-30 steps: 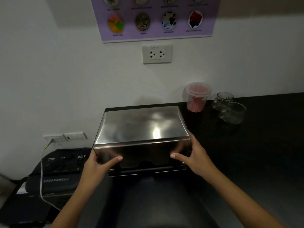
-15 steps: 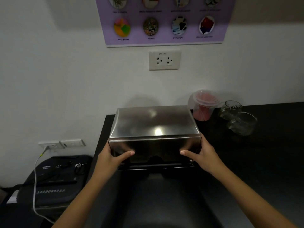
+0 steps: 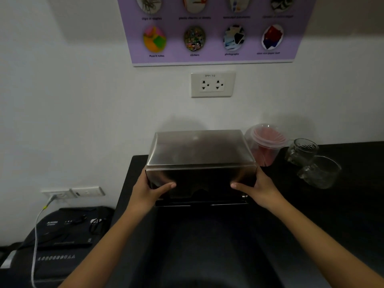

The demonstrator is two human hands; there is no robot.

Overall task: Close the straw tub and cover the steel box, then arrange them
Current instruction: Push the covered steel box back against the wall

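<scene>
The steel box (image 3: 199, 154) stands on the black counter (image 3: 311, 215) near the wall, with its shiny cover down over it. My left hand (image 3: 148, 190) grips the box's left front corner, thumb across the front face. At the right front corner my right hand (image 3: 257, 189) grips it the same way. Just right of the box, against the wall, stands the clear straw tub (image 3: 265, 145) holding pink straws, with its lid on top. Whether the lid is pressed fully shut I cannot tell.
Two clear glass mugs (image 3: 311, 161) stand right of the tub. A wall socket (image 3: 212, 84) and a purple poster (image 3: 212, 30) hang above. Left of the counter's edge, lower down, sits a black shredder (image 3: 60, 242) with a plugged-in cable.
Both hands have pushed the steel box away from me toward the wall, closer to the straw tub. The grip on its front corners is the same.
</scene>
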